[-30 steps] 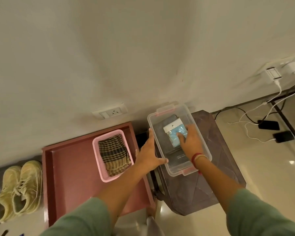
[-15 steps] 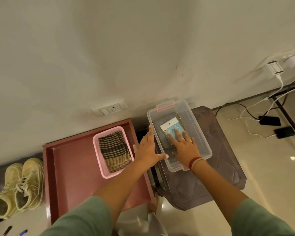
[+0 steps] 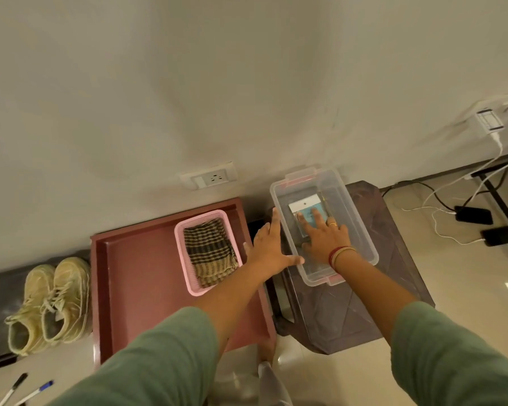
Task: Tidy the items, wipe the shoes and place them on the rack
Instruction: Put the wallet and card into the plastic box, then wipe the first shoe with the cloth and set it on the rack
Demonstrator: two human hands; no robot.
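Fingers (image 3: 316, 217) of your right hand (image 3: 324, 244) spread flat on packet (image 3: 304, 204) in clear box (image 3: 362, 232), left hand (image 3: 269, 250) flat against its wall. Shove sideways and box could slip off stool (image 3: 364, 317) left edge.

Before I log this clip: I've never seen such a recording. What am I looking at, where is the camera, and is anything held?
No machine: a person's bare hands, filmed by one head-worn camera looking down. The left hand rests open against a clear box on a dark stool. The right hand is inside it, straight fingers pressing a blue-and-white packet. Nothing is gripped. A pink basket with a checked cloth sits on a red tray; pale shoes stand beside it.
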